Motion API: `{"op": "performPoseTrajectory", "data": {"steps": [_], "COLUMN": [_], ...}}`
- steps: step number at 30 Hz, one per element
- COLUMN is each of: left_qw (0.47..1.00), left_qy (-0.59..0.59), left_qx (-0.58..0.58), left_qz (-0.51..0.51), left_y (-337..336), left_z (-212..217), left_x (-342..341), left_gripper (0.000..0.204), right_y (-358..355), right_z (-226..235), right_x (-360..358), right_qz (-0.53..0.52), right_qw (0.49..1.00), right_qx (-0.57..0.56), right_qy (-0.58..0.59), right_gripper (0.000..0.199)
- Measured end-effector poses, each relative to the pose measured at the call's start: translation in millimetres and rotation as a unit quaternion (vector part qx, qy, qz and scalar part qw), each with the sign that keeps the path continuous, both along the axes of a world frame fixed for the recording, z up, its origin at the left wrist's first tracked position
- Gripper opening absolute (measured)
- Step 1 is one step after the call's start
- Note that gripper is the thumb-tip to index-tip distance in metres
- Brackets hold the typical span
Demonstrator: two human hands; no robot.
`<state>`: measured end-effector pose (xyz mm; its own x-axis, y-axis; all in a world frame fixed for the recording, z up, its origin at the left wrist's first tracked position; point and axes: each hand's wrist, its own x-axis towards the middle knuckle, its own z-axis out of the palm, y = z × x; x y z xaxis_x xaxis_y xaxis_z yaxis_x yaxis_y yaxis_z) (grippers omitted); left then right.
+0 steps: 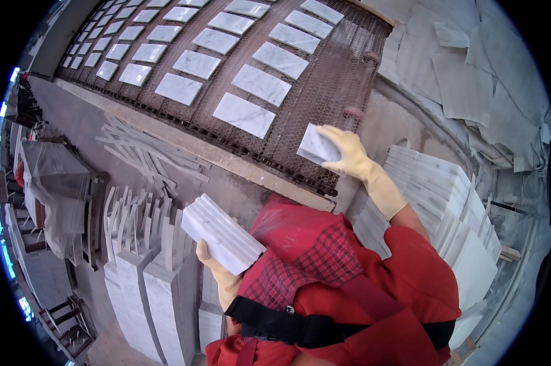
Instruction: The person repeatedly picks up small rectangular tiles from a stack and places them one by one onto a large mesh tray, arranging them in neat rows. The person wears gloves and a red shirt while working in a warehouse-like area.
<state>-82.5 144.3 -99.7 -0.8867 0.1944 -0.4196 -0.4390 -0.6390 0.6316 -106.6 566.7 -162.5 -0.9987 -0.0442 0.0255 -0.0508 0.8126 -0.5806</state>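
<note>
My left hand (219,268), in a pale yellow rubber glove, holds a stack of white marble tiles (221,235) tilted against my red apron (306,244). Only the thumb and part of the palm show; the other fingers are under the stack. Stretched forward, my right hand (350,155), gloved the same, grips a single marble tile (317,145) by its right side, thumb near, fingers far. This tile is over the near right corner of a brown wire-mesh conveyor belt (327,85); whether it touches the mesh I cannot tell. Nearest to it on the belt lies another marble tile (245,114).
Rows of marble tiles (196,64) cover the belt towards the far left. Tall stone slabs (159,299) and narrow strips (144,146) stand and lie at left. Stacked marble slabs (434,183) are close by my right arm. Grey sheets (464,79) are spread at far right.
</note>
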Motion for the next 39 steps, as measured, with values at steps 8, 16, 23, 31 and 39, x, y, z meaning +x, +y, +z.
{"op": "performPoseTrajectory", "data": {"steps": [8,16,23,31,39], "left_qw": [0.999,1.0,0.995,0.992,0.967], "left_qy": [0.005,0.003,-0.018,-0.017,0.172], "left_qx": [0.04,0.019,0.097,0.084,-0.069], "left_qz": [-0.021,-0.001,0.024,0.09,0.173], "left_y": [-9.7,-6.3,-23.2,-40.6,-19.3], "left_z": [-9.3,-12.0,-22.2,21.6,87.2], "left_x": [-1.7,0.4,10.6,-37.0,-57.7], "left_gripper": [0.092,0.094,0.088,0.069,0.094], "right_y": [47.7,63.6,51.8,-142.4,-267.7], "right_z": [0.2,-24.4,-6.7,78.6,122.8], "right_x": [-38.4,-35.9,-48.8,-40.6,-61.8], "right_qz": [-0.082,-0.016,0.0,0.056,0.173], "right_qw": [0.993,0.985,0.968,0.861,0.742], "right_qx": [0.084,0.171,0.245,-0.446,-0.605], "right_qy": [0.031,0.011,0.047,-0.238,-0.231], "right_gripper": [0.098,0.094,0.088,0.09,0.133]}}
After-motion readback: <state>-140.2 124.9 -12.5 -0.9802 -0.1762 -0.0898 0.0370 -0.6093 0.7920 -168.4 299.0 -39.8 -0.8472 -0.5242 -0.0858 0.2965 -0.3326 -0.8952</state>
